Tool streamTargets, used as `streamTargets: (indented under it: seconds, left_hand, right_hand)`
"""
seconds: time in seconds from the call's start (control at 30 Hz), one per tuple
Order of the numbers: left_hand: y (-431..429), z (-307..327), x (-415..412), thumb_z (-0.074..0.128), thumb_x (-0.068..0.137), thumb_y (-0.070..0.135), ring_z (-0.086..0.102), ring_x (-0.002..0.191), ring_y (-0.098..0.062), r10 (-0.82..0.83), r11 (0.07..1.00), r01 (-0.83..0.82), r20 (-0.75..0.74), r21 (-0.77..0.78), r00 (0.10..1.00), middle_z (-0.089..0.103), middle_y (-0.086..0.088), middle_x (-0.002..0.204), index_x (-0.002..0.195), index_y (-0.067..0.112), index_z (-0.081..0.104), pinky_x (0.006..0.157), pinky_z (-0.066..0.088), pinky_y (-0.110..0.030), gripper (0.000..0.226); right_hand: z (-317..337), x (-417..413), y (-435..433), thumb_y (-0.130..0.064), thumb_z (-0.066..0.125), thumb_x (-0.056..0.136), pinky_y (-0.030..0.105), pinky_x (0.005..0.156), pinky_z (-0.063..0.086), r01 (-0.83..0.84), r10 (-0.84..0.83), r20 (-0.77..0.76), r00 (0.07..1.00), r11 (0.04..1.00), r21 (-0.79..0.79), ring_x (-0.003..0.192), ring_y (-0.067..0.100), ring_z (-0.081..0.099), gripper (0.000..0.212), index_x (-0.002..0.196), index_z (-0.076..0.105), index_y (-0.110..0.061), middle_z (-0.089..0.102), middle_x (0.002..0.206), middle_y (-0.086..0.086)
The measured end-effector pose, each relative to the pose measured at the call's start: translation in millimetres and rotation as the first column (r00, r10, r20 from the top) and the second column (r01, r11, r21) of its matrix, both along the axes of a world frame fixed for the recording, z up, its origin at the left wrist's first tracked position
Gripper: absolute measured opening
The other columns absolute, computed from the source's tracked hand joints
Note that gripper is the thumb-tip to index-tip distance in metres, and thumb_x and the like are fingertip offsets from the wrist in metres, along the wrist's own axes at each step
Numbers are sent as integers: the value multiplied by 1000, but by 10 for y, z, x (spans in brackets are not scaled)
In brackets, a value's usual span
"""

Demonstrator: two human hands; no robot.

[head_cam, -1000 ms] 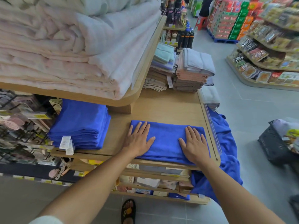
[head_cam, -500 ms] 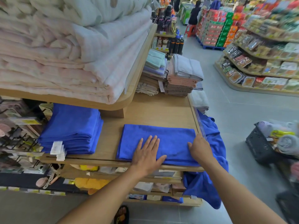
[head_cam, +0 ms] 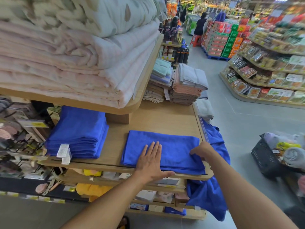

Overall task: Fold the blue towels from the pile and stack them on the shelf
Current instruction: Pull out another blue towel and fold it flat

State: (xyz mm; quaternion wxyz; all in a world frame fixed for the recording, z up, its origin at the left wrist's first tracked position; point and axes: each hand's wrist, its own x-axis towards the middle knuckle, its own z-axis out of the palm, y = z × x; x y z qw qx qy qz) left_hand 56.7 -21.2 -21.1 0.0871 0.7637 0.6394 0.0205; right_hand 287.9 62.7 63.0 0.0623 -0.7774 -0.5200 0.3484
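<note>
The fingers of the left hand lie straight and close together, flat on the folded blue towel at the front of the wooden shelf. The right hand curls its fingers on that towel's right edge, beside the loose blue pile hanging off the shelf end; a blue stack sits apart at left.

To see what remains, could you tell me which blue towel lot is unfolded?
The blue pile draped over the right end of the shelf; it hangs crumpled, whereas the left stack and single towel lie folded.
</note>
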Motion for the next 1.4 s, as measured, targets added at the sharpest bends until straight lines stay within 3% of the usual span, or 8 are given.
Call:
streamTargets:
  seconds: [0.37, 0.53, 0.77, 0.9, 1.0, 1.1, 1.2, 1.4]
  left_hand:
    - [-9, 19, 3, 13, 59, 107, -23, 153, -18, 3, 1000, -3, -16, -17, 1000, -17, -3, 169, 160, 13, -12, 124, -12, -48, 141]
    - [6, 21, 1, 13, 58, 107, -24, 153, -18, 5, 1000, -5, -22, -25, 1000, -18, -3, 169, 160, 13, -12, 124, -15, -47, 141]
    - [-9, 67, -9, 14, 62, 104, -22, 154, -19, -2, 999, 0, -41, -38, 999, -16, -4, 169, 160, 12, -12, 125, -10, -49, 137]
    - [-18, 202, -26, 24, 65, 102, -18, 155, -19, -8, 994, 9, 6, -107, 1000, -12, -2, 170, 161, 12, -7, 125, -9, -48, 136]
    - [-26, 368, -220, 23, 72, 95, -8, 156, -12, 62, 994, -39, 243, -99, 968, 1, 5, 170, 163, 17, 7, 127, -4, -43, 121]
    - [-72, 438, -550, 30, 98, 68, 15, 154, -10, 233, 954, -301, 583, 20, 778, 28, 5, 165, 157, 18, 33, 124, 10, -28, 78]
    - [-89, 411, -788, 33, 107, 47, 48, 136, -21, 408, 847, -490, 842, -205, 354, 58, -5, 142, 134, 14, 60, 107, 32, -21, 50]
    - [-40, 477, -1016, 32, 109, 43, 60, 119, -27, 465, 759, -420, 866, -498, -185, 68, -9, 124, 118, 13, 69, 114, 39, -49, 49]
  right_hand:
    - [-132, -161, -56, -11, 52, 89, 29, 59, 40, -116, 76, 259, 963, 983, 142, 77, 26, 62, 8, 82, 55, -8, 61, 83, 7]
    - [-74, -186, -74, -17, 61, 80, 29, 54, 31, 195, -164, -142, 976, 950, 245, 58, 19, 45, 14, 85, 55, -6, 47, 67, 4]
    - [329, 31, -117, -23, 85, 78, 37, 73, 54, 326, -297, -577, 761, 944, -55, 104, 28, 65, 48, 118, 63, -8, 67, 115, 9]
    - [672, -281, -93, -15, 81, 80, 39, 76, 60, 193, -108, -580, 807, 978, 85, 103, 27, 70, 30, 108, 69, -14, 74, 111, 9]
    - [869, -593, -23, -13, 75, 81, 45, 80, 63, 101, 8, -472, 881, 974, 204, 96, 23, 70, 29, 94, 55, -29, 70, 104, 6]
    - [997, -961, 73, -17, 72, 80, 29, 56, 57, 11, 98, -426, 899, 970, 244, 87, 17, 68, 36, 106, 52, -31, 67, 101, 2]
    - [1017, -1407, 165, -17, 73, 75, 22, 45, 51, -158, 240, -340, 909, 955, 252, 71, 17, 65, 37, 103, 50, -25, 64, 90, 5]
    - [692, -2261, 97, -16, 66, 66, 26, 40, 52, -415, 447, -228, 865, 892, 178, 46, 19, 69, 28, 86, 46, -12, 59, 53, 4]
